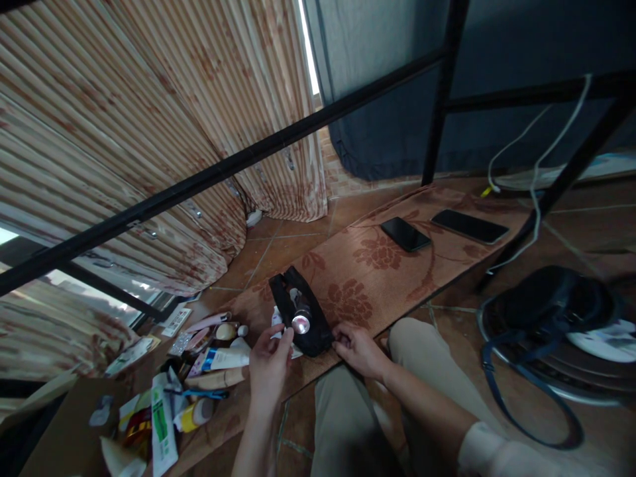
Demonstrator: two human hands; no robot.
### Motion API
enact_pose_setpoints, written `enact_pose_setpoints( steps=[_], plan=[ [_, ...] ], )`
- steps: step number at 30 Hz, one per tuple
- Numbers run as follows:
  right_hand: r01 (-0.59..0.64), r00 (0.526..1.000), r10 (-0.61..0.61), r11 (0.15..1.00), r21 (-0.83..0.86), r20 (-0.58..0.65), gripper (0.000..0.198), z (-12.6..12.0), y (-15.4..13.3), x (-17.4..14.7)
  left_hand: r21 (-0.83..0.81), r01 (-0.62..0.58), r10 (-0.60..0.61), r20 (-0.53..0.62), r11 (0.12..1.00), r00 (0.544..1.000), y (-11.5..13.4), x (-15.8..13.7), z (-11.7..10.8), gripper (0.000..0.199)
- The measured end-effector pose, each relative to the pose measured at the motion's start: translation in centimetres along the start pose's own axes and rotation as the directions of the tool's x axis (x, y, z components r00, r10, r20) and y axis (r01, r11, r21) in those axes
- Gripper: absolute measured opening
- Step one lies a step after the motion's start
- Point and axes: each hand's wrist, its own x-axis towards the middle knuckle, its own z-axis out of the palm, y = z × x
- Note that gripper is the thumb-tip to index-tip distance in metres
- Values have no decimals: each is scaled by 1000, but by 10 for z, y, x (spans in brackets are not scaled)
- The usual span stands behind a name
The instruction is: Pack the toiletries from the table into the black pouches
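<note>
A black fabric pouch lies on the patterned brown runner in front of my knees. On top of it, or in its opening, sits a small flashlight-like object with a shiny round end towards me. My right hand pinches the pouch's near right corner. At the pouch's left side is my left hand, its thumb and fingertips drawn together; what they hold is too small to make out. Something white shows partly beneath the pouch.
Tubes, small bottles and a white-green tube crowd the left, beside a cardboard box. Two phones, one black and one longer, lie on the runner. A dark bag rests at right. A black metal bar crosses ahead.
</note>
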Motion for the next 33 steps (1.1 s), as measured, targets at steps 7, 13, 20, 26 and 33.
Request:
enact_pose_setpoints(
  steps=[7, 13, 20, 26, 33],
  plan=[
    [-25, 1000, 25, 999, 20, 8, 7, 1, 2, 0, 88, -89, 93, -34, 992, 995, -15, -2, -4, 48],
    [-40, 999, 40, 999, -8, 13, 3, 0, 0, -1, 502, -522, 568, 74, 690, 820, -1, -12, 3, 27],
    [-14, 1000, 15, 999, -44, 15, 4, 1, 4, -2, 647, -582, 563, 273, 492, 780, 9, -25, 22, 18],
    [2, 1000, -1, 999, -36, 21, 7, 1, 4, -3, 657, -577, 471, 360, 486, 806, 18, -24, 22, 18],
    [29, 1000, -29, 997, -74, 6, 9, 1, 4, -4, 642, -590, 445, 398, 490, 802, 15, -28, 23, 20]
  ],
)
